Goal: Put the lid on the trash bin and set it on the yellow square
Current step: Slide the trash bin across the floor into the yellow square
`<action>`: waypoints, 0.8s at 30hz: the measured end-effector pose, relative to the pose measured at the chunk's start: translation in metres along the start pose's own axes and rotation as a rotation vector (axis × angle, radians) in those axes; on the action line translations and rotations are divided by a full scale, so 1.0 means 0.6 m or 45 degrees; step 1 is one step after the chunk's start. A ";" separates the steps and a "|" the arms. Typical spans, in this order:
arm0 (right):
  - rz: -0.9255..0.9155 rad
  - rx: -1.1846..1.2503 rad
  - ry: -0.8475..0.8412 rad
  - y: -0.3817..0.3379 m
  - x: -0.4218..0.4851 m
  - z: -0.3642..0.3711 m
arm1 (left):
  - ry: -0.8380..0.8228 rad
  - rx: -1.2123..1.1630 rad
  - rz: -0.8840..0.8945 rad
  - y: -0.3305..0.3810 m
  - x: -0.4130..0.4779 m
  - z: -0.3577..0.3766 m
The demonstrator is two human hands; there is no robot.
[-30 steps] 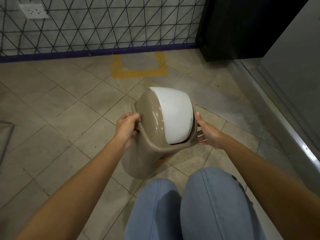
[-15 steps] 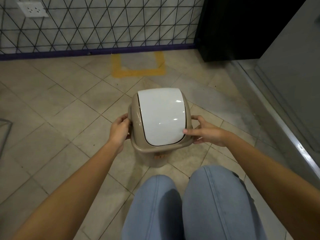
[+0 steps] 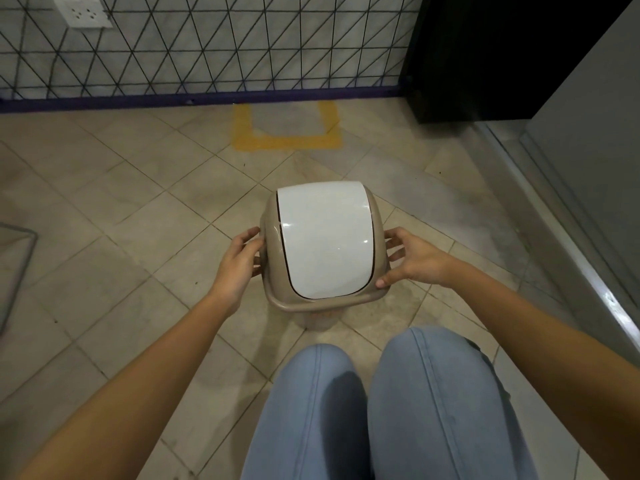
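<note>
A beige trash bin [image 3: 317,318] stands upright on the tiled floor just beyond my knees. Its beige lid [image 3: 375,216] with a white swing flap [image 3: 325,237] sits on top and hides most of the bin's body. My left hand [image 3: 239,268] presses flat against the lid's left side. My right hand [image 3: 414,259] holds the lid's right rim, thumb on the near corner. The yellow square [image 3: 287,142], taped on the floor, lies farther ahead against the wall, with nothing in it.
A wall [image 3: 207,46] with a black triangle pattern and a purple skirting closes the far side. A dark cabinet [image 3: 485,57] fills the far right corner. A grey raised ledge [image 3: 571,244] runs along the right. A metal frame [image 3: 20,268] shows at the left edge.
The bin, tilted a second ago, now stands upright with the lid level. My right hand slid from the flap's front edge to the lid's right rim. The view shifted slightly.
</note>
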State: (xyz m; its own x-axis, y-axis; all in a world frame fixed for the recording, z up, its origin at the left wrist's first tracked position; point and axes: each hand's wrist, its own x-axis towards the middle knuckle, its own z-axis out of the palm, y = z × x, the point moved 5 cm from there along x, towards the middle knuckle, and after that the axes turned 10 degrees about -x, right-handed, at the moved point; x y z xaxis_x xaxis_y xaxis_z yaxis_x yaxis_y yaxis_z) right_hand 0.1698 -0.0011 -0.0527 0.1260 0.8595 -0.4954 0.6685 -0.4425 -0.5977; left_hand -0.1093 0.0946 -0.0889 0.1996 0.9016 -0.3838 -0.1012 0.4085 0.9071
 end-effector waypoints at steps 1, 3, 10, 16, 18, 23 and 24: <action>-0.013 -0.042 0.030 -0.001 -0.001 0.000 | -0.023 -0.009 0.006 0.000 -0.003 -0.002; -0.074 -0.168 0.107 -0.006 -0.004 0.003 | -0.080 0.002 0.039 0.000 -0.011 -0.008; -0.196 -0.358 0.201 -0.018 -0.010 0.010 | -0.295 0.532 0.196 0.002 -0.047 0.006; -0.190 -0.348 0.253 -0.012 -0.008 0.016 | -0.423 0.568 0.237 -0.010 -0.047 0.014; -0.187 -0.323 0.277 -0.012 -0.004 0.017 | -0.408 0.526 0.235 -0.008 -0.042 0.016; -0.181 -0.238 0.293 -0.017 0.008 0.018 | -0.356 0.497 0.213 -0.002 -0.028 0.016; -0.180 -0.236 0.294 -0.018 0.010 0.017 | -0.351 0.502 0.208 -0.001 -0.025 0.015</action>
State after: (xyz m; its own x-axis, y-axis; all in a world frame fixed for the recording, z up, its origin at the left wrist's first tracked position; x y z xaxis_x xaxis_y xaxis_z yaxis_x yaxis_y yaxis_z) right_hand 0.1558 0.0063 -0.0555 0.1715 0.9537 -0.2471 0.8106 -0.2791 -0.5148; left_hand -0.1035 0.0796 -0.0821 0.4672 0.8563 -0.2201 0.2128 0.1327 0.9680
